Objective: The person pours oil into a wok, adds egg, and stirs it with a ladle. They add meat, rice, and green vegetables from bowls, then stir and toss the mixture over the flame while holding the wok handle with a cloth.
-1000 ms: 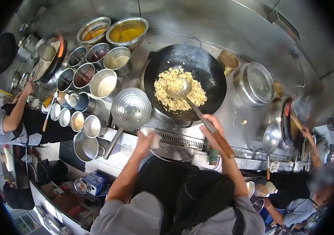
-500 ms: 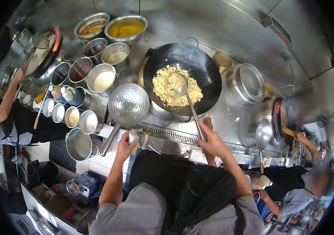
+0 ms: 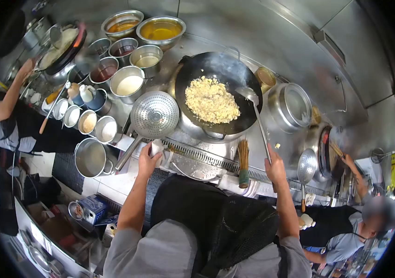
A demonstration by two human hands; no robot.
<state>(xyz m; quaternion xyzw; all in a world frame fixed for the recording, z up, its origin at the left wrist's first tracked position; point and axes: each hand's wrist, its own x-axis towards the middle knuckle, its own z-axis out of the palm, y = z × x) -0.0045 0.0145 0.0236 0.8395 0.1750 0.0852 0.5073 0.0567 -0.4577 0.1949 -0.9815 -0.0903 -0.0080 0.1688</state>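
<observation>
A black wok [image 3: 216, 62] stands on the stove in front of me, with a pile of yellowish fried rice [image 3: 212, 101] in its middle. My right hand [image 3: 275, 167] is closed around the long handle of a metal ladle [image 3: 247, 94]. The ladle's bowl is at the wok's right inner side, apart from the rice. Beside the stove's front edge, my left hand [image 3: 148, 160] is closed on a folded white cloth [image 3: 156, 148]. Just beyond that hand, a perforated strainer [image 3: 155, 113] lies with its handle pointing toward me. Light smoke rises in the wok.
Seasoning pots [image 3: 128, 83] and two bowls of yellow-orange liquid [image 3: 160, 30] stand at the left. A bamboo brush [image 3: 243, 162] stands at the front edge. Metal pots [image 3: 295, 109] sit right of the wok. Co-workers are at woks on both sides.
My right hand and the ladle have moved right, and the ladle's bowl has left the rice. The bamboo brush is now uncovered. My left hand still grips the cloth.
</observation>
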